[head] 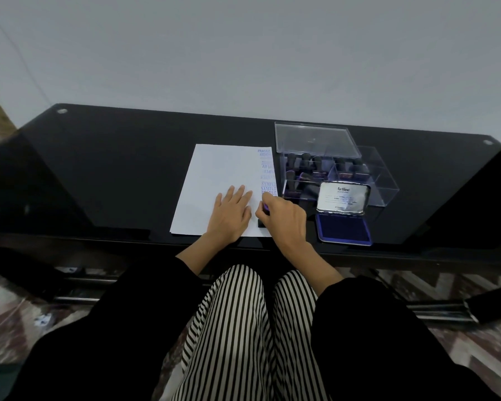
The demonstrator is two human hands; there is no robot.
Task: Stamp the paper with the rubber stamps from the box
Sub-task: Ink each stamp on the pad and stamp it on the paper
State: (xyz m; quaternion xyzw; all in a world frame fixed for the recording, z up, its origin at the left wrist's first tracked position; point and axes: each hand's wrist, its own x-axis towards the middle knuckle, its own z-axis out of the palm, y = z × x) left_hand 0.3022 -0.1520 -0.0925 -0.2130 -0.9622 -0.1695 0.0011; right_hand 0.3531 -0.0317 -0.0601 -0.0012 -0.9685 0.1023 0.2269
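A white sheet of paper (214, 175) lies on the black glass table (113, 169), with a column of purple stamp marks (267, 175) down its right edge. My left hand (231, 214) rests flat on the paper, fingers spread. My right hand (284, 218) is shut on a dark rubber stamp (265, 209), which is pressed down on the paper's lower right part; most of the stamp is hidden by my fingers. A clear plastic box (385, 180) holding several black-handled stamps stands to the right, its lid (315, 137) raised.
An open Artline ink pad (343, 230) with a purple pad and a shiny metal lid (343, 198) sits in front of the box, near the table's front edge. A pale wall rises behind the table. My striped trousers and black sleeves fill the foreground.
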